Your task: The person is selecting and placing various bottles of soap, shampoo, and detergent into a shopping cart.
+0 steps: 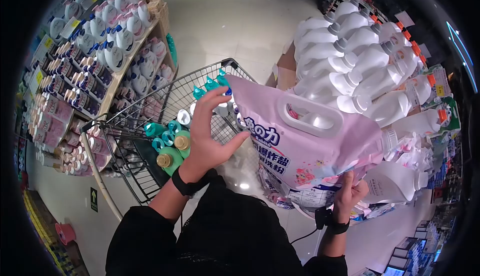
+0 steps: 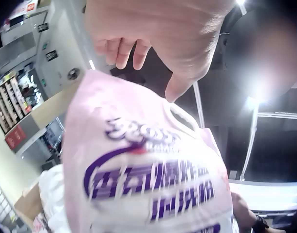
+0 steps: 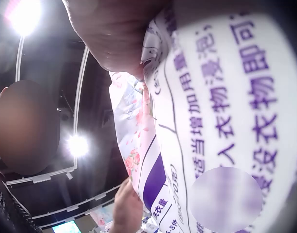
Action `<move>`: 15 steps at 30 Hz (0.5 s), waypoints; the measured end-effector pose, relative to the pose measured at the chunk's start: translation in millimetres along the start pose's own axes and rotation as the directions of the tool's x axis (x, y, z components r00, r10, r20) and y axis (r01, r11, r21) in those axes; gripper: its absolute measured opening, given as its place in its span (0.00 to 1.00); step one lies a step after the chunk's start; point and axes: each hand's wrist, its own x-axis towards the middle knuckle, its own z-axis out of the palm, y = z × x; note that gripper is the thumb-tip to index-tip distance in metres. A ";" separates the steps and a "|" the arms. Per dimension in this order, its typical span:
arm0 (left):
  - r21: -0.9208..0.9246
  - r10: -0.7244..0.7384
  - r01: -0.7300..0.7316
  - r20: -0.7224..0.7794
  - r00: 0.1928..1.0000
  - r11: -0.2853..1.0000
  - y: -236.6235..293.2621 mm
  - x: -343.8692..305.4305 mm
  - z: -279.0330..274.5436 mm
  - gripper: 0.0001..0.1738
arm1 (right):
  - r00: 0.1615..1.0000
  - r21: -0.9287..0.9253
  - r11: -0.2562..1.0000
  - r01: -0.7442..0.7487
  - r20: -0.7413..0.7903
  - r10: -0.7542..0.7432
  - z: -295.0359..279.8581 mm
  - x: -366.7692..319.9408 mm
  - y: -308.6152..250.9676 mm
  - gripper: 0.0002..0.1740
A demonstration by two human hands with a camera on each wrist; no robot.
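A large pink bag of washing powder [image 1: 305, 126] hangs tilted in front of me, with a white oval handle [image 1: 327, 122] and printed Chinese lettering. My right hand [image 1: 350, 193] grips the bag's lower right edge, thumb up against its face. In the right wrist view, that hand [image 3: 114, 34] pinches the film beside the printed directions. My left hand [image 1: 207, 136] is raised by the bag's upper left side, thumb and fingers spread wide. From the left wrist, the same hand [image 2: 158, 34] appears over the top of the bag [image 2: 148, 160], holding nothing.
A wire shopping cart [image 1: 165, 83] in front carries green bottles with gold caps [image 1: 171, 158] and several teal-topped bottles [image 1: 210, 83]. White jugs [image 1: 357, 51] are stacked on the right. Shelves of pump bottles [image 1: 112, 53] stand on the left, with tiled floor [image 1: 220, 28] ahead.
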 end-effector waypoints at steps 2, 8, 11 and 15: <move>0.054 0.033 -0.038 0.088 0.996 0.998 12.0 25.4 -9.2 0.40 | 0.998 0.002 0.999 0.041 0.047 -0.041 9.3 1.0 11.2 0.20; -0.099 -0.039 0.095 0.458 0.888 0.991 -1.7 40.0 -51.0 0.15 | 0.978 0.301 0.943 -0.140 0.189 0.085 65.0 1.4 -7.9 0.20; -0.072 0.011 0.023 0.441 0.898 0.997 -19.0 48.8 -76.1 0.14 | 0.977 0.400 0.907 -0.132 0.208 0.050 100.3 10.2 -11.7 0.20; -0.035 0.225 -0.225 0.314 0.923 0.974 -15.7 64.3 -119.4 0.12 | 0.957 0.521 0.829 -0.204 0.285 0.057 152.0 23.4 -26.3 0.16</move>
